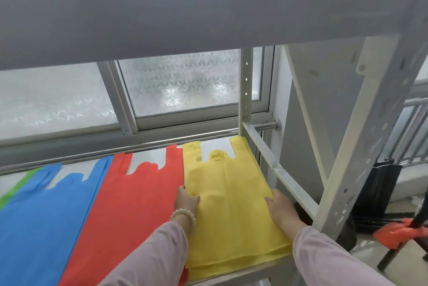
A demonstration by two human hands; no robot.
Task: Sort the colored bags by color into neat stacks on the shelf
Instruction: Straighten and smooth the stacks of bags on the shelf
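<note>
I've got my left hand (186, 200) and right hand (281, 208), fingers fairly straight, pressing opposite edges of the yellow bags (231, 211) stacked at the shelf's (146, 157) right end, beside the red bags (134, 204).

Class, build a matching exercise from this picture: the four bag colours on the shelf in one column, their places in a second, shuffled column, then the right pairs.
Column A
1. yellow bags
2. red bags
3. blue bags
4. green bag

Column B
a. directly left of the red
b. a sliver at the far left edge
c. right end, between the left hand and right hand
d. between blue and yellow

Pairs: 1-c, 2-d, 3-a, 4-b
</note>
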